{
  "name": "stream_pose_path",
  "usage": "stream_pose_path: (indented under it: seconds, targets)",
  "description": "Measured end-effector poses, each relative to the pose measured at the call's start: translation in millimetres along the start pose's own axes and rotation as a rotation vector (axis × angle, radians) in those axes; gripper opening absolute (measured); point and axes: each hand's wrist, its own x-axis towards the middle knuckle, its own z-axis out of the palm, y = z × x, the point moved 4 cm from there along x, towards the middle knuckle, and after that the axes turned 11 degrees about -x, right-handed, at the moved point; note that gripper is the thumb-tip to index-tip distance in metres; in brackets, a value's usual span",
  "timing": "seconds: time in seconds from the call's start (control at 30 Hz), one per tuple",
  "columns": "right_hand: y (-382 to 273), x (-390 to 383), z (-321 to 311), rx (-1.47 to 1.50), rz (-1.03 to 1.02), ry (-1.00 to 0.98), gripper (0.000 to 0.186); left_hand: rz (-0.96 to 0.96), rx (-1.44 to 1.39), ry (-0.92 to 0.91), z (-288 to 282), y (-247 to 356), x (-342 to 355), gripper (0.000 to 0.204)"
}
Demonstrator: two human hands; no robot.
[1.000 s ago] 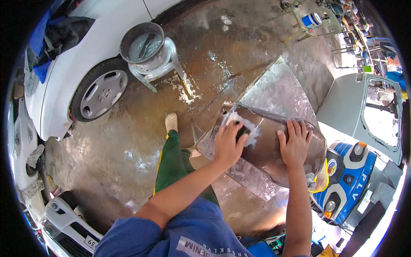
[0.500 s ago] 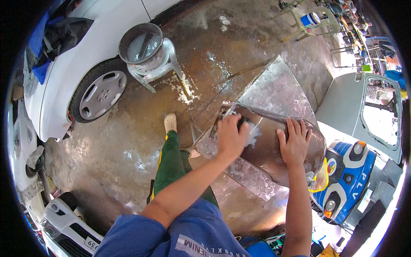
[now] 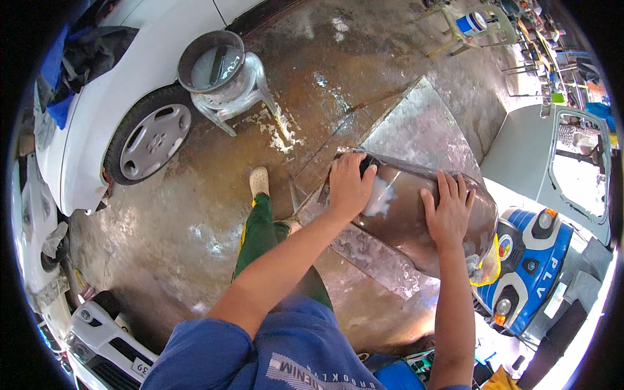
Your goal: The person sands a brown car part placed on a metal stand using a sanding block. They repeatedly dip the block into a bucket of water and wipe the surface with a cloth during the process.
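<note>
In the head view, a brown, glossy, curved body panel (image 3: 406,205) lies on a grey, smeared board (image 3: 422,127). My left hand (image 3: 349,185) is bent over the panel's left end, its fingers closed around a small black pad (image 3: 369,164). Most of that pad is hidden under the fingers. Milky wet residue (image 3: 380,198) lies on the panel right beside this hand. Toward the panel's right end, my right hand (image 3: 448,211) rests flat with the fingers spread and nothing in it.
A bucket of cloudy liquid (image 3: 211,68) stands on a stool (image 3: 253,81) beside a white car (image 3: 71,143). A grey car door (image 3: 520,146) and a blue-and-white vehicle front (image 3: 533,260) are at the right. A plastic chair (image 3: 497,36) holds a can.
My left hand has slid slightly up along the panel with the black pad, uncovering more milky residue. The right hand stays on the panel in nearly the same place.
</note>
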Motion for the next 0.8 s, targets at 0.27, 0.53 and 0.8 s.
stream_pose_path:
  seconds: [0.27, 0.53, 0.8]
  targets:
    - [3, -3, 0, 0.012, 0.005, -0.029, 0.056, 0.207, 0.104, -0.222, -9, 23, -73, 0.046]
    - [2, -1, 0, 0.013, 0.012, -0.043, 0.054, 0.254, 0.157, -0.312, -6, 32, -69, 0.043]
    - [-1, 4, -4, 0.015, -0.019, 0.012, 0.053, 0.314, 0.251, -0.285, 29, 48, 4, 0.047]
